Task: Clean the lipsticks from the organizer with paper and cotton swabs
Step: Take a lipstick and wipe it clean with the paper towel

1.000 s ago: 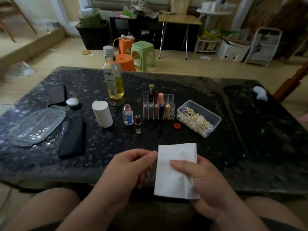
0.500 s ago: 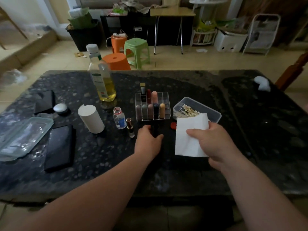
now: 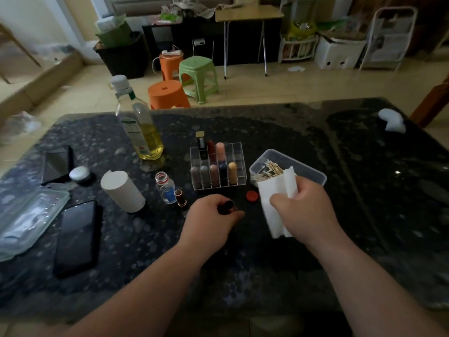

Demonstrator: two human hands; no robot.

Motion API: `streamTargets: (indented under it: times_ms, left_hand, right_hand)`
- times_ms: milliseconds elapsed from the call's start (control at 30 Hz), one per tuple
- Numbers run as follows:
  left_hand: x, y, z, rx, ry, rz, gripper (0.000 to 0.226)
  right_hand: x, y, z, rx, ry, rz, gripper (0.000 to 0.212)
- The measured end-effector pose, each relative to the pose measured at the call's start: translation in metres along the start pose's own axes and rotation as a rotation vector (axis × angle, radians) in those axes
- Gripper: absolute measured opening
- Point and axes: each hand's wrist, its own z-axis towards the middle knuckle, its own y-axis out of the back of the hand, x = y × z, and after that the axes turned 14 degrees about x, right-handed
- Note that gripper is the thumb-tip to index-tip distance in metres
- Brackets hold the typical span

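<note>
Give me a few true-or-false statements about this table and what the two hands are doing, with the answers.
1. The right hand holds a folded white paper. True.
2. The left hand is empty. False: it grips a dark lipstick tube.
3. The box of cotton swabs sits to the right of the clear organizer. True.
4. The bottle of yellow liquid lies on its side. False: it stands upright.
5. Every slot of the organizer is filled. False: the rear right slots are empty.
</note>
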Motion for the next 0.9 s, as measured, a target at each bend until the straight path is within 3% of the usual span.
streamTargets:
  times_ms: [133,300,400,533,700,900]
  left_hand:
    - [-0.013,0.027,-0.059,0.059,-0.111,-0.041,0.012]
    - [0.007,0.042,-0.094,0.148,-0.194,0.004,0.010]
    - [0.015,0.050,-0.095,0.157,-0.208,0.024,0.031]
    - [0.025,0.061,-0.100,0.098,-0.271,-0.065,0.027]
    - [0.028,0.069,-0.101,0.167,-0.327,-0.281,0.011]
    - [0.027,0.071,-0.098,0.208,-0.332,-0.379,0.017]
  right_hand:
    - [0.004,-0.006,-0.012,0.005,0.073,-0.133,0.013]
    - [0.015,-0.031,-0.040,0.085,0.205,-0.020,0.027]
    - [0.016,-0.044,-0.056,0.083,0.342,-0.043,0.024]
    - [0.020,-0.055,-0.069,0.078,0.498,-0.008,0.016]
    - [0.025,-0.060,-0.068,0.049,0.586,0.007,0.015]
    - [0.027,-0.062,-0.065,0.071,0.659,-0.043,0.014]
